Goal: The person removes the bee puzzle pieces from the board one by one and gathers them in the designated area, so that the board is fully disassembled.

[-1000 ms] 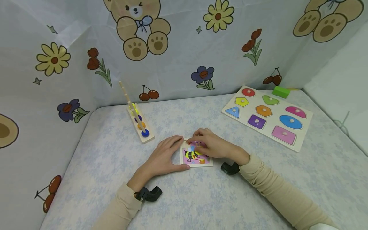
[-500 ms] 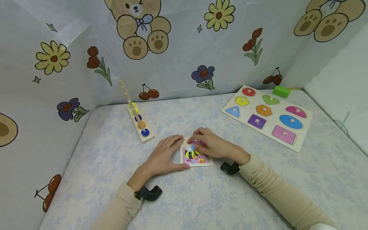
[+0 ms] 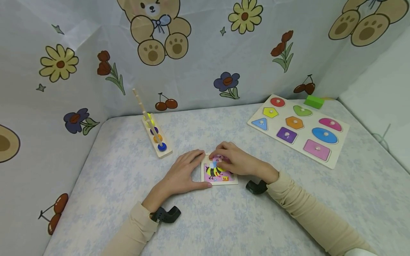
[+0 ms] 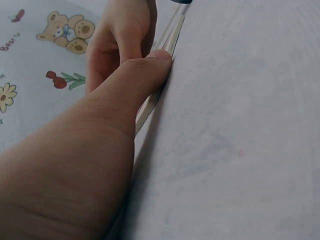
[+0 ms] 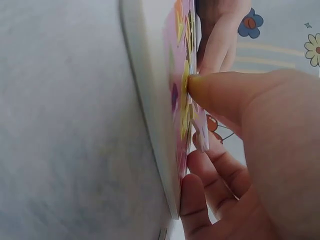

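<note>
As your left hand point(image 3: 180, 176), fingers apart, braces the seemingly near-filled bee puzzle point(image 3: 214, 173), your right hand point(image 3: 237, 160) pinches an unseated piece point(image 5: 200, 131)

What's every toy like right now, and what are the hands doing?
Bee puzzle: lying flat
Puzzle piece: tilted up
Left hand: spread, touching bee puzzle
Right hand: pinching puzzle piece
Shape board: flat, shapes in slots
Ring stacker: upright, rings on
Green block: lying by shape board
</note>
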`<state>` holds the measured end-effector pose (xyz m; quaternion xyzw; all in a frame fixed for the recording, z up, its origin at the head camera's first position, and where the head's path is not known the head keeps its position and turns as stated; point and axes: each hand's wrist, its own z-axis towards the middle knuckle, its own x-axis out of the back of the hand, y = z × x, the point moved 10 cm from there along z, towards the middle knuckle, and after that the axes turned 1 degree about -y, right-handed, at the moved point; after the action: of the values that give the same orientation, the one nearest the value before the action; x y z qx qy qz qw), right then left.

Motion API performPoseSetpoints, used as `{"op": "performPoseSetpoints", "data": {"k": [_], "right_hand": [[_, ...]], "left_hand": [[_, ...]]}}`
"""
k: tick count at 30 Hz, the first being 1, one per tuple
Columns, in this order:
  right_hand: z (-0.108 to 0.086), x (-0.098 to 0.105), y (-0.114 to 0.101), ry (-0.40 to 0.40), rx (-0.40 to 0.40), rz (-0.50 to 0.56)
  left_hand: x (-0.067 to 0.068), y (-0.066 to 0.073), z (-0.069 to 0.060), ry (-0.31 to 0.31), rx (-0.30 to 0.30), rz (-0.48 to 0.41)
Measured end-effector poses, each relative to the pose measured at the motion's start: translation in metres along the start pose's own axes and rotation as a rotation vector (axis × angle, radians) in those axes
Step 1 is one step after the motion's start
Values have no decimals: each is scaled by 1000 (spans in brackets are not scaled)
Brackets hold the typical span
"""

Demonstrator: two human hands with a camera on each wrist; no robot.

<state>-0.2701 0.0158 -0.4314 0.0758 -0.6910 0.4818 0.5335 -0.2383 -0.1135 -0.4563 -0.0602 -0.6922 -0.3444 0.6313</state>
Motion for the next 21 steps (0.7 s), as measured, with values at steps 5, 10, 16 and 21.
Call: {"op": "performPoseSetpoints", "data": {"k": [5,10,16,21], "right_hand": [[-2,3,0,-2,14,1],[-3,6,3,-10,4,-7],[-2,7,4,-11,7,-26],[-3,9,5,-2,10,-37]], "left_hand": [[0,1,0,-7,-1,1],[1,1,0,-10,0,6],[0,0,1,-14,6,9],[-1,-1,1,-8,3,10]]}}
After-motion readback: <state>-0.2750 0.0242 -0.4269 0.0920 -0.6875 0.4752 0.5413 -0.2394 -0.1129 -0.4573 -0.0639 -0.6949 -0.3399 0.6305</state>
